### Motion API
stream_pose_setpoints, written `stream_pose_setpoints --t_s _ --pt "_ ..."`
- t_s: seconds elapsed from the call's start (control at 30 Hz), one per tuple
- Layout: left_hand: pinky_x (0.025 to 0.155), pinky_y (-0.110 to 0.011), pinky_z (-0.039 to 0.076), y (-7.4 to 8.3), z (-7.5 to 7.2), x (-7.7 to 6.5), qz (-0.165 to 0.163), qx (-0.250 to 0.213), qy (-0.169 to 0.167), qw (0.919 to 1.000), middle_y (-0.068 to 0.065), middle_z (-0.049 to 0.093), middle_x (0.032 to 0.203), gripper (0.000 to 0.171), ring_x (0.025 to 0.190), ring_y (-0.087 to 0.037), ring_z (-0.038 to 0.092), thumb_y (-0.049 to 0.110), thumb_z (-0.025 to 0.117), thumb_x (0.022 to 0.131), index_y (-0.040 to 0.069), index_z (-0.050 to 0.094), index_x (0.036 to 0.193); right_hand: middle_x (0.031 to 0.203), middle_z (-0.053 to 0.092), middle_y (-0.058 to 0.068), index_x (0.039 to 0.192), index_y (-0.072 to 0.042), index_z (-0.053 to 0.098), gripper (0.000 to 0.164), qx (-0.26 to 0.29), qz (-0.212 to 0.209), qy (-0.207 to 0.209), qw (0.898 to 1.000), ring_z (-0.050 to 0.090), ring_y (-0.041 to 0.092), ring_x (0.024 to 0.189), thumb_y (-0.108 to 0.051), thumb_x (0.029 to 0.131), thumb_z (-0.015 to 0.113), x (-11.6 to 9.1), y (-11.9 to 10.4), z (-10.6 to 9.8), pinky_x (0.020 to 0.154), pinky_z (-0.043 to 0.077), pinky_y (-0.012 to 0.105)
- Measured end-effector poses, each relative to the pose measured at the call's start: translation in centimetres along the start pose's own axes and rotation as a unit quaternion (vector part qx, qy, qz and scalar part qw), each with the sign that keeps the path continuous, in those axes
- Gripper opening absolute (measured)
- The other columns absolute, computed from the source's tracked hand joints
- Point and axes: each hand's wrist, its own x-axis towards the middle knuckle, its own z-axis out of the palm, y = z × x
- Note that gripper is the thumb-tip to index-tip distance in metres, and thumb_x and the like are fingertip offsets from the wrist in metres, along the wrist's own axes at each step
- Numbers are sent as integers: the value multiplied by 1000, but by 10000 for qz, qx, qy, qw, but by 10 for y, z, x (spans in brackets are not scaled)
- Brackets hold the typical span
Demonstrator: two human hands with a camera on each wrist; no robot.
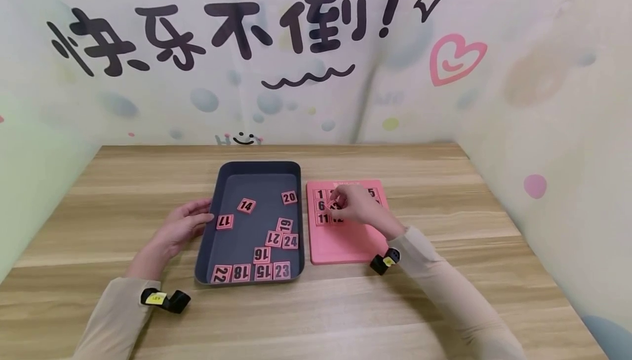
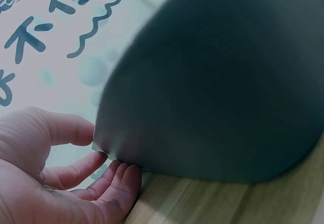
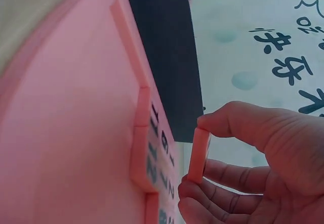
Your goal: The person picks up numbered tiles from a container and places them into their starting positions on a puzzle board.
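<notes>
A dark blue-grey tray [image 1: 249, 228] with rounded corners and low walls holds eleven small, square pink tiles [image 1: 261, 254] with black numbers. Along its near wall are 22, 18, 15 and 23, some of them turned; then comes 16, then 21 and 24 close together, with 19 just beyond; 17 is by the left wall, and farther are 14 and 20. Just to the right of the tray lies a pink board [image 1: 340, 247]. Its near part is plain, and beyond it are rows of numbered pieces [image 1: 322, 218], where I can read 1, 5, 6, 11 and 12; several are covered by a hand. One more tile, the tile marked 13 [image 3: 200, 154], is in the air above these rows, tilted on its edge. Pale sleeves [image 1: 118, 316] come in at the near side, over a table [image 1: 316, 316] with light wood grain. Behind it rises a white wall [image 1: 419, 113] with soft coloured spots, a pink heart [image 1: 456, 61] and large black characters [image 1: 242, 25]. The left hand [image 1: 184, 227] has thumb and fingers apart and loosely bent, against the tray's outer left wall. The right hand [image 1: 357, 206] pinches tile 13 firmly between thumb and fingers.
</notes>
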Motion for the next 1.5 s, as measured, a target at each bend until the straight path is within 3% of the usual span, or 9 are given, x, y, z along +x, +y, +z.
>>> stream_pose_setpoints --t_s 0.17,0.27,0.63,0.93,1.17,1.3,1.5 --pt "79 -20 46 -2 0 0 44 -99 26 9999 -7 50 125 62 93 2 54 9 55 93 -9 23 143 73 58 3 90 -3 59 23 -80 4 162 9998 50 14 66 -14 77 75 -16 9 2 61 42 28" --pt "79 -20 46 -2 0 0 70 -99 21 9999 -5 50 123 62 93 2 54 8 54 93 -9 23 143 74 58 3 90 -4 59 24 -110 100 160 9998 51 14 67 -15 76 76 -24 13 2 62 44 28" --pt "81 -19 45 -1 1 0 15 -9 15 10000 -27 32 141 60 95 2 52 7 51 94 -9 21 144 76 56 5 89 -1 55 29 -93 357 317 9988 50 15 67 -12 74 78 -41 31 7 62 45 27" --pt "81 -19 45 -1 1 0 41 27 19 10000 -23 37 139 60 95 2 52 8 52 94 -9 22 144 67 48 2 74 -5 49 32 -250 668 346 9969 42 14 61 -15 73 80 -42 31 10 56 37 25" --pt "81 -20 45 -2 0 1 43 51 19 10000 -20 41 135 60 95 2 52 9 52 94 -9 23 143 72 56 5 77 -1 57 30 -252 664 20 9975 50 15 67 -11 66 83 -40 31 4 61 45 27" --pt "81 -20 45 -2 0 0 43 47 10 10000 -24 37 138 60 96 2 52 9 52 94 -9 22 143 71 57 4 74 -2 61 27 -267 652 -147 9974 52 15 66 -9 63 85 -37 32 0 61 46 27" --pt "81 -19 45 -2 0 1 24 67 22 10000 -29 30 142 60 96 2 51 9 51 95 -8 21 144 62 54 0 64 -7 58 30 -250 573 54 9980 45 12 58 -20 66 85 -34 33 3 55 40 25"
